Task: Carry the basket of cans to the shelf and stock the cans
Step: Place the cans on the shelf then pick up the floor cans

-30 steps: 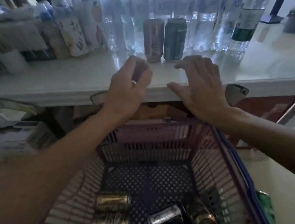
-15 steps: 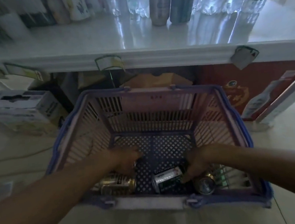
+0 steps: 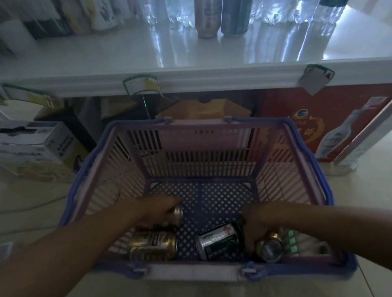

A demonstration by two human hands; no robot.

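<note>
A purple and pink plastic basket [image 3: 203, 133] stands on the floor below the white shelf [image 3: 113, 58]. Both my hands are down inside it. My left hand [image 3: 157, 210] is closed around a gold can [image 3: 178, 214] lying on the basket's bottom. My right hand [image 3: 255, 225] grips another gold can [image 3: 272, 247] near the front right corner. A third gold can [image 3: 153, 245] and a green and silver can [image 3: 217, 240] lie loose between my hands. Two cans, one pinkish [image 3: 206, 11] and one dark green [image 3: 235, 9], stand upright on the shelf.
Clear water bottles [image 3: 279, 1] and printed bottles [image 3: 100, 13] line the back of the shelf. Price tags [image 3: 142, 84] hang from its front edge. Under it sit a white carton [image 3: 26, 150] at left, a brown box [image 3: 201, 110] and a red carton [image 3: 329, 123].
A second ago both hands were up at the shelf edge near the two standing cans. They dropped into the basket, and each has now closed on a gold can.
</note>
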